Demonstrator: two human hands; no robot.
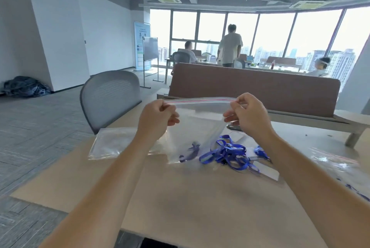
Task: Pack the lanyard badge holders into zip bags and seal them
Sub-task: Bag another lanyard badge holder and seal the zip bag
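Over the counter point(200, 203), left hand point(158, 116) and right hand point(249, 114) pinched a zip bag point(200, 123) by its top corners — lanyards point(226, 152) lay beneath.

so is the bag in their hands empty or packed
Likely packed: a blue lanyard shows through the zip bag near its bottom; inside or behind, cannot tell.

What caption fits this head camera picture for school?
Left hand and right hand pinch a zip bag by its top, above blue lanyards on the table.
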